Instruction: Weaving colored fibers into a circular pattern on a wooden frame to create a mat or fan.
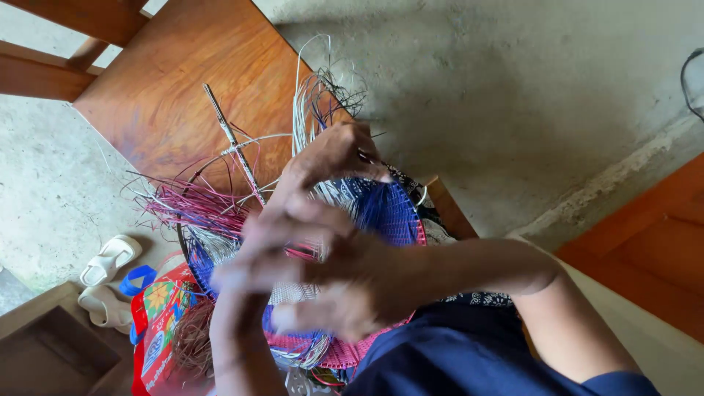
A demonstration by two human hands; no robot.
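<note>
i had the half-woven round basket (381, 213) in my lap, its blue and pink plastic weave facing me and the loose white strands (312, 95) sticking up past the rim toward the wooden table (183, 81). my left hand (334, 158) was up at the top edge, its grip pinched narrow on a strand there. my right hand (330, 282) lay across the front of the weave, blurred, so i could not tell whether its grip was holding a strand or only pressing the work flat. to do this well, i judged, each strand needed pulling snug against the last row while the other hand steadied the frame. the pink strand ends (183, 205) fanned out to one side, near the white sandals (106, 282) on the floor.
</note>
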